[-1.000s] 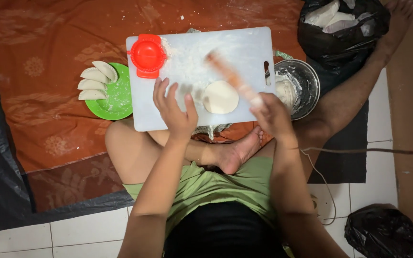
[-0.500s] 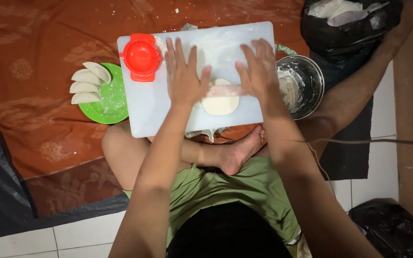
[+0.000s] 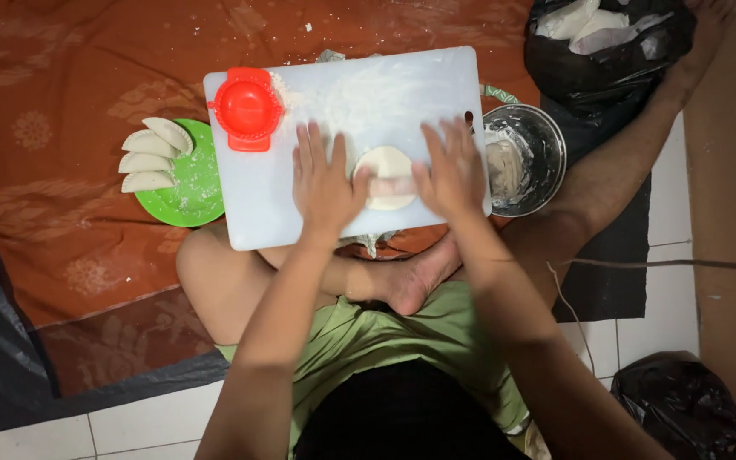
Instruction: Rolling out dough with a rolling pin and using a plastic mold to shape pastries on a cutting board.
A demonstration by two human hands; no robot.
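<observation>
Two hands flat on a rolling pin (image 3: 389, 185), palms down, fingers spread and extended (pressing, not curled round it). Left hand (image 3: 324, 183) covers the pin's left end, right hand (image 3: 451, 175) the right end; only the short middle stretch of the pin shows between the thumbs.

The dough disc (image 3: 388, 176) lies directly under that stretch, near the centre of the white cutting board (image 3: 257, 204), between the two hands and touching the pin. The board is dusted with flour and rests across the person's crossed legs.

Step in hand, as I read it: rolling the disc out thin. It looks roundish already, edges partly hidden by the thumbs. Next move calls for even pressure from both palms and a straight stroke, so the disc stays round and doesn't creep off the board's near edge.

Around it: red dumpling press (image 3: 247, 109) on the board's far left corner; green plate (image 3: 193, 192) just left of the board holding three folded dumplings (image 3: 151, 159); metal bowl (image 3: 528, 158) with dough residue just right of the right hand.
</observation>
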